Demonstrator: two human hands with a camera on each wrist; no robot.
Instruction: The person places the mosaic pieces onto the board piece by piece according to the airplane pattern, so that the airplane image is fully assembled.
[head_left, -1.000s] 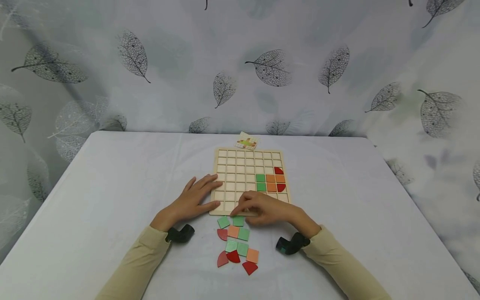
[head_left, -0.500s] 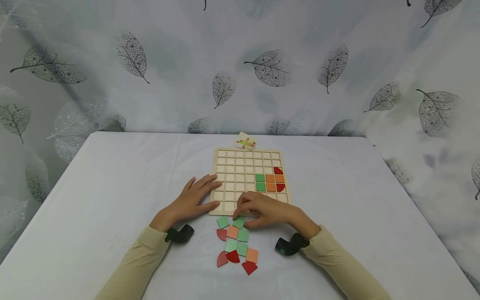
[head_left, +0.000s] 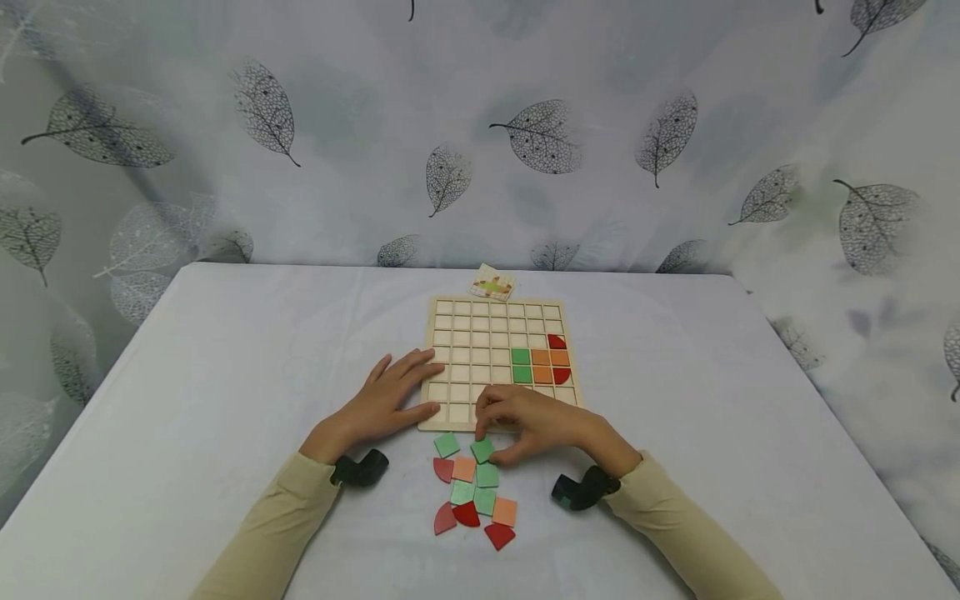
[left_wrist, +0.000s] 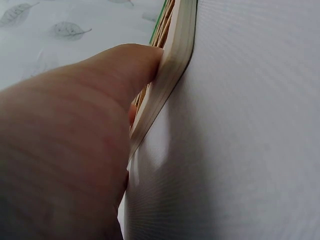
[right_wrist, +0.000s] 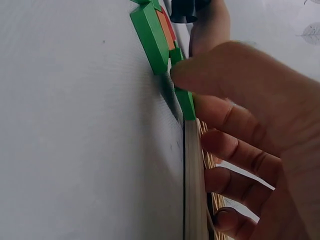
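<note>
**Right hand pinches a green square tile by the grid board**

And here we are at the near edge of the board: the right hand has its fingers bent, thumb and index finger closed in on that green tile, just in front of the wooden rim. Over on the other side, the left hand lies spread, gripping nothing, fingers resting on the board's left side, thumb at the near corner.

Look at the loose pieces on the white worktop: green and orange squares, red quarter-rounds, all bunched nearest the person. Up on the grid, towards the right, sit two green squares, three orange squares and two red quarter-rounds. A small patterned card lies just beyond the far edge!
</note>
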